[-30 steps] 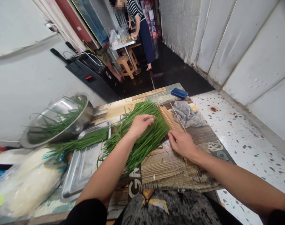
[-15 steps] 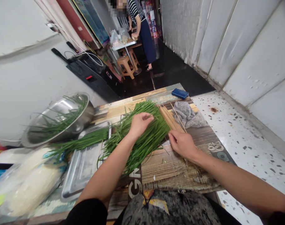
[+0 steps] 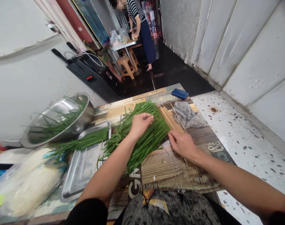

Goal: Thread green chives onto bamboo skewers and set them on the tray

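Observation:
A thick pile of long green garlic chives [image 3: 142, 142] lies on the wood-patterned table. My left hand [image 3: 140, 124] is over the pile, thumb and fingers pinched together; what they hold is too small to make out. At the pile's right edge, my right hand [image 3: 181, 143] is closed, its fingertips by the chive ends; anything in its grip is hidden. Beyond it lies a bundle of thin wooden skewers [image 3: 169, 117], with one stray skewer at an angle. More chives [image 3: 93, 139] lie across a metal tray [image 3: 74, 175] on the left.
A steel bowl [image 3: 86, 115] with loose chives stands at the left, behind bagged white food [image 3: 34, 184]. A grey cloth [image 3: 188, 114] and a blue box [image 3: 179, 93] are at the table's far right. A person [image 3: 147, 37] works at another table [image 3: 123, 45] beyond.
Both hands stay almost in place, still closed over and beside the chives. The chives, skewers and tray look the same.

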Demonstrator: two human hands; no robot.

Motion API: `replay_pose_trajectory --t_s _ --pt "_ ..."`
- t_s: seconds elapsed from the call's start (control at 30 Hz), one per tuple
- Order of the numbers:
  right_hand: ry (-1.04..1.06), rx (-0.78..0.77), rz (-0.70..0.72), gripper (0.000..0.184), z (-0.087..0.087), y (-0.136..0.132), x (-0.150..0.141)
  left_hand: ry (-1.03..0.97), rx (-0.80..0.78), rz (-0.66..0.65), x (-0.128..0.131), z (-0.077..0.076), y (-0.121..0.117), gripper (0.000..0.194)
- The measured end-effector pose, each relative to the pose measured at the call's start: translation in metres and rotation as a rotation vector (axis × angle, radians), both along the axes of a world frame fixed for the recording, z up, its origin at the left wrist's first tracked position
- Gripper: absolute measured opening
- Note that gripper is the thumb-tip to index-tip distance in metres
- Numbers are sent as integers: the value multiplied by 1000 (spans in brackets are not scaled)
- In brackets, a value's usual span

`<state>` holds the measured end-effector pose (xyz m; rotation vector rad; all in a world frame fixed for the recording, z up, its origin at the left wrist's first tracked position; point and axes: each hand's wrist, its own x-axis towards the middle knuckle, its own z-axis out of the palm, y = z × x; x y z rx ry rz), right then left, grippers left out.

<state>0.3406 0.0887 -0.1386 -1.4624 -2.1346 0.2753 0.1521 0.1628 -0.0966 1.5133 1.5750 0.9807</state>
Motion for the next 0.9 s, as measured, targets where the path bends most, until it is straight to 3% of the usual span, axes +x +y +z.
replay_pose_trajectory --t_s 0.5,0.67,0.83,0.9 --pt "-5 -9 17 29 1 0 1 47 48 -24 -3 -8 -1 28" --pt "-12 -11 4 30 0 0 0 132 94 -40 2 -4 -9 26" --pt "-14 -22 -8 31 2 -1 0 205 115 -155 -1 3 -19 25" --pt "-7 -24 2 30 2 -1 0 175 129 -121 -5 4 -18 26"
